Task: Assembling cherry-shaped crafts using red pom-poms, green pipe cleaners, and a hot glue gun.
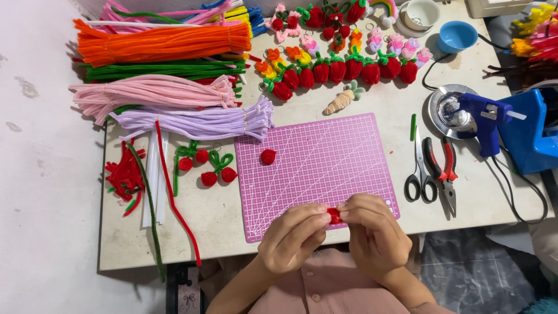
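Your left hand [293, 237] and right hand [372, 232] cover most of the small red fuzzy piece [334, 216] pinched between your fingertips, so its shape cannot be told. Your forearms run off the bottom edge. At the right edge, the blue box [532, 136] and a pile of yellow and pink pipe cleaners [537, 32] are cut off. The white cup [421, 13] and rainbow piece [385, 7] are clipped by the top edge
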